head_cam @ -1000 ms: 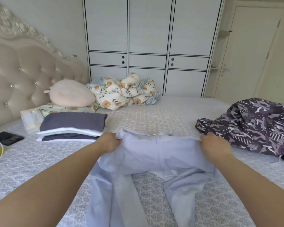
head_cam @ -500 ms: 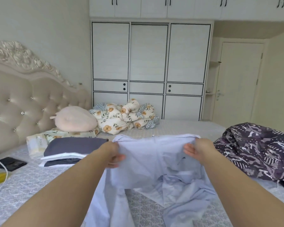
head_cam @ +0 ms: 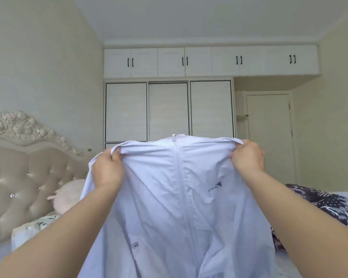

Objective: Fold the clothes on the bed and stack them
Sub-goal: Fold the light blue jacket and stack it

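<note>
A pale lilac zip-front jacket [head_cam: 175,197] hung in the air across the middle of the view, held up by both hands at its shoulders. The left hand [head_cam: 107,169], at about nine o'clock from the collar, had its grip clamped on the jacket's left shoulder seam, with the fingers [head_cam: 116,155] curled over bunched cloth. The right hand [head_cam: 248,157], at about three o'clock from the collar, likewise had its grip pinched on the opposite shoulder. Between them the zip ran straight down from a small metal pull at the twelve o'clock edge of the garment. A small dark logo [head_cam: 215,186] sat on the chest toward the right hand, and a round printed mark [head_cam: 135,245] lay lower down, toward seven o'clock. The jacket's lower part dropped out of view at the bottom.

Behind it, at nine o'clock, stood a tufted headboard [head_cam: 24,169] with a pink cushion [head_cam: 68,195] beside it. A dark patterned garment [head_cam: 327,207] lay on the bed at four o'clock. A white wardrobe [head_cam: 168,111] stood at twelve o'clock, with a door [head_cam: 269,137] to its right.
</note>
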